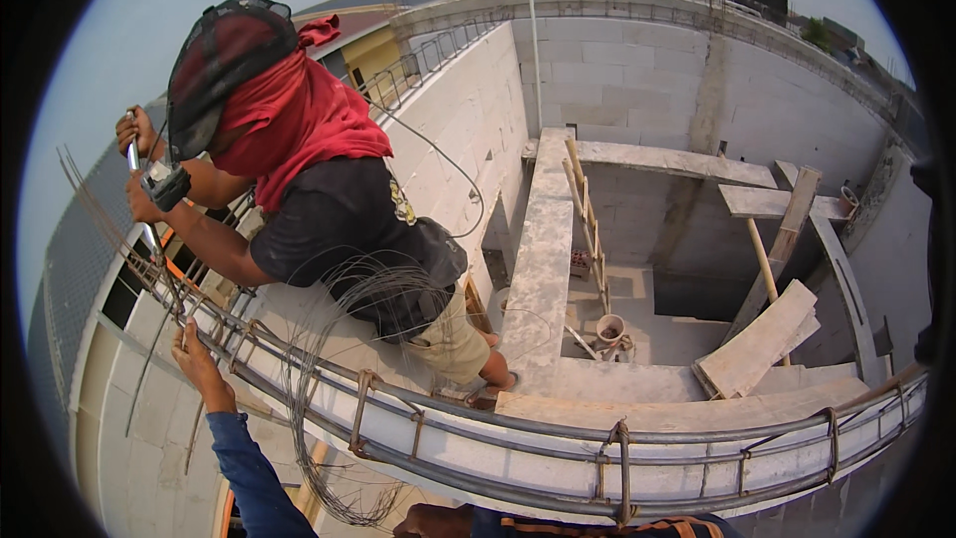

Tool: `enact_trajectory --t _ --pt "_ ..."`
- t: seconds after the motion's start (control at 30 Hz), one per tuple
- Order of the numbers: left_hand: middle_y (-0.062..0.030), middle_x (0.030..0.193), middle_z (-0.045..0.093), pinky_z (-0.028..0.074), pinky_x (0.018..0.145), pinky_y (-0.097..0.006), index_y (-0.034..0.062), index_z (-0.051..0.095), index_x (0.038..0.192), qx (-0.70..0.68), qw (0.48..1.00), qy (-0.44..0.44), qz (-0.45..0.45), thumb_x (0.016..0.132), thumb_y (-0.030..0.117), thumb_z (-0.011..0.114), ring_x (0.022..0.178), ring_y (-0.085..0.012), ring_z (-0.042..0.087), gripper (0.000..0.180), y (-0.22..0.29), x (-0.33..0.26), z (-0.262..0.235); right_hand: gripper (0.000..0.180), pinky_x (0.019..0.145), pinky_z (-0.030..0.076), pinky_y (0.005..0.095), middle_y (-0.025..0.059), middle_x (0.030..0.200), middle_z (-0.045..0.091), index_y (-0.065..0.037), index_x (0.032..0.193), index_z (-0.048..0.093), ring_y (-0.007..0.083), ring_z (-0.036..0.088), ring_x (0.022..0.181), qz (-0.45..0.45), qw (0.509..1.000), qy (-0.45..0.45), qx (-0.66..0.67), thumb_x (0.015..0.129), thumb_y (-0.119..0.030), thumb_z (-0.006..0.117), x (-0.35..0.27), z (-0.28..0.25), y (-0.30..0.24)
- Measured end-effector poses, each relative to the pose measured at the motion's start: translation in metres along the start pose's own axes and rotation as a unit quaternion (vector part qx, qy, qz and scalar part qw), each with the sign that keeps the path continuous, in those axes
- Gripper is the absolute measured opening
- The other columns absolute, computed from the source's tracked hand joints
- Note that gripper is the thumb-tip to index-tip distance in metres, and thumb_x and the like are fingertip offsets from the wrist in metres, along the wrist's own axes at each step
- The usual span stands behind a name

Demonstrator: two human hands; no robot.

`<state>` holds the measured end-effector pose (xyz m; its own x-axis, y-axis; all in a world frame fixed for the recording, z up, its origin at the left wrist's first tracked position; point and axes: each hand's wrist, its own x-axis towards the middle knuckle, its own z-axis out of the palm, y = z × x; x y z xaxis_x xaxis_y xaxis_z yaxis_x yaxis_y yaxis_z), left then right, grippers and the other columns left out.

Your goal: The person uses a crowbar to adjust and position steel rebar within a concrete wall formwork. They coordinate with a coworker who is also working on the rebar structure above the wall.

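My left hand (202,369), in a blue sleeve, reaches up at the left with its fingers closed around the end of a thin steel bar (176,301). Just above it, a co-worker bends over the rebar cage (418,408) and grips a long metal bending tool (149,231) with both hands, its lower end at the bars. My right hand (434,521) shows only in part at the bottom edge, below the cage, and its fingers are hidden. Between my hands, a loose coil of thin tie wire (299,379) hangs over the cage.
The co-worker (319,179) crouches on the wall top, close to my left hand. Beyond the cage lie plank walkways (543,259), a tilted board (762,339), a wooden ladder (590,219) and a bucket (610,328) far below. Upright bar ends (85,189) stick out at the left.
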<state>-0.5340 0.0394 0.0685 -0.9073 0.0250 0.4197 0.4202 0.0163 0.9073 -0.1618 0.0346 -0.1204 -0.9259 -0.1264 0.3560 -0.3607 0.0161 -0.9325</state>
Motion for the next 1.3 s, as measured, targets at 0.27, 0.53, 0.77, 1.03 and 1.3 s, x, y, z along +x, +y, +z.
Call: enact_trajectory --t 0.27,0.53,0.77,1.03,1.3 --pt "-0.0133 0.126 0.054 0.039 0.102 -0.038 -0.0013 0.051 0.129 0.009 0.958 -0.021 0.287 0.096 0.018 0.051 0.115 -0.0241 0.052 0.038 0.026 -0.030 0.019 0.032 0.050 0.038 0.0378 0.0126 0.056 0.058 -0.002 0.083 0.067 0.0238 0.051 0.047 0.018 1.000 0.002 -0.020 0.093 -0.032 0.064 0.001 -0.001 0.000" --pt "-0.0143 0.120 0.060 0.057 0.084 -0.035 0.0085 0.043 0.144 0.026 0.935 -0.029 0.353 0.087 0.012 0.061 0.102 -0.0172 0.061 0.061 0.104 -0.027 -0.020 0.026 0.044 0.036 0.0372 0.0098 0.049 0.050 -0.005 0.077 0.067 0.0224 0.049 0.041 0.005 0.999 -0.024 -0.044 0.087 -0.028 0.072 0.005 -0.002 -0.006" --pt "-0.0163 0.108 0.067 0.055 0.089 -0.037 0.0016 0.054 0.132 -0.044 0.909 -0.099 0.402 0.096 0.026 0.055 0.097 -0.0198 0.067 0.043 0.206 -0.014 -0.101 0.025 0.046 0.037 0.0349 0.0088 0.053 0.052 -0.005 0.074 0.063 0.0164 0.051 0.045 0.007 0.999 -0.018 -0.046 0.086 -0.023 0.074 0.007 0.005 -0.008" --pt "-0.0171 0.079 0.061 0.051 0.072 -0.043 -0.0025 0.065 0.108 -0.319 0.895 -0.298 0.094 0.091 0.075 0.026 0.073 -0.0269 0.061 0.089 0.068 -0.197 -0.171 0.023 0.049 0.039 0.0335 0.0090 0.056 0.055 -0.004 0.082 0.066 0.0156 0.052 0.048 0.066 0.995 -0.031 -0.069 0.088 -0.025 0.072 0.004 0.016 -0.007" --pt "-0.0105 0.078 0.061 0.055 0.077 -0.039 -0.0025 0.055 0.107 -0.208 0.945 -0.237 -0.085 0.087 0.061 0.059 0.073 -0.0219 0.064 0.067 0.037 -0.370 -0.175 0.020 0.053 0.044 0.0398 0.0164 0.065 0.059 -0.001 0.092 0.063 0.0329 0.060 0.058 -0.005 0.997 0.009 -0.075 0.087 -0.018 0.071 -0.006 0.045 -0.010"
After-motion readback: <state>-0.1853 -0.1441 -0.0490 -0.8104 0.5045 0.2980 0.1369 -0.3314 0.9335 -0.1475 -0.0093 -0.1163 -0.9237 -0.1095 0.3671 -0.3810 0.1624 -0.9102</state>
